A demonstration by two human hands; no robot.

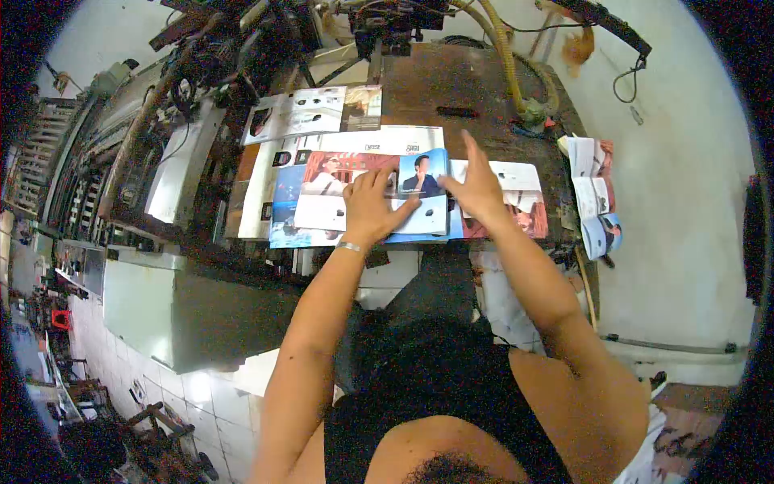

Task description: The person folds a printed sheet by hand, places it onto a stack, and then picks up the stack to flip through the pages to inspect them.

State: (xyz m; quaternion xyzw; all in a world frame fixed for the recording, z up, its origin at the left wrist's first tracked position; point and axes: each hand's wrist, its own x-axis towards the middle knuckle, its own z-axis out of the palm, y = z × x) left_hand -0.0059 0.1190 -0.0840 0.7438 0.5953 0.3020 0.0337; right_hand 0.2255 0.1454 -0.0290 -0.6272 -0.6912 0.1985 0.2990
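Several printed magazine sheets (322, 206) lie spread on a worn brown workbench (451, 81). My left hand (369, 206) rests flat on the stack, fingers pressing a sheet with a small portrait picture (422, 173). My right hand (477, 187) lies just to the right, fingers spread, one finger pointing up, pressing down on a white sheet (516, 176). A bracelet is on my left wrist. Neither hand grips anything.
More sheets (314, 111) lie at the back left of the bench. A folded magazine pile (595, 202) hangs off the right edge. Dark machinery (242, 40) and a yellow hose (508, 56) stand behind. A metal machine body (173, 298) sits to the left, tiled floor below.
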